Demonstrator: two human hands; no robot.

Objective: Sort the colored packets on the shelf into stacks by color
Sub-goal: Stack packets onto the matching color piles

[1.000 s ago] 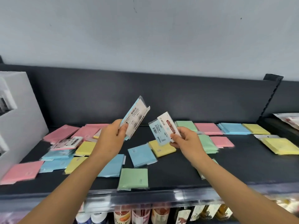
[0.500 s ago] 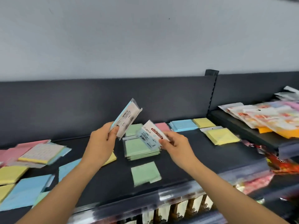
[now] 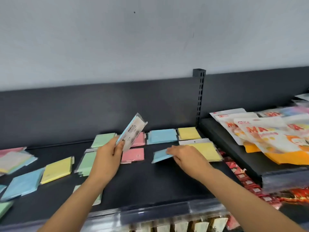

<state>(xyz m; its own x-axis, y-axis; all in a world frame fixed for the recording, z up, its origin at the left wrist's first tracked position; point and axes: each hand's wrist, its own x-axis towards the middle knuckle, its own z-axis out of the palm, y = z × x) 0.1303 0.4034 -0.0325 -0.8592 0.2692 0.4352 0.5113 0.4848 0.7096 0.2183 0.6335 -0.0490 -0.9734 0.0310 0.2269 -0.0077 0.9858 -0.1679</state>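
Holding a blue packet (image 3: 160, 157) by its right end, the right hand (image 3: 184, 156) sits low over the shelf (image 3: 150, 181). Its fingers curl over the packet's top face and the thumb is hidden beneath, so this is judged a pinch. The packet is tilted with its long axis running left to right. Whether its left end touches the shelf cannot be told.

The left hand (image 3: 108, 156) pinches a second blue packet (image 3: 133, 131) by its lower end. It stands raised and steeply tilted, label side to the camera, well clear of the shelf.

Relation governing the next move: the blue stack (image 3: 163, 136) lies at the back of the shelf, directly beyond the right-hand packet and a little to the right of the left-hand one. The right hand is the nearer. Its packet projects left from the fingers, toward the pink packet (image 3: 133, 155), with a large yellow packet (image 3: 207, 151) just beside the hand on the right.

Assessment: placing this blue packet is the step in hand. It calls for a short forward carry onto the stack. Sorting is only partly done, since loose packets of mixed colours lie along the left of the shelf.
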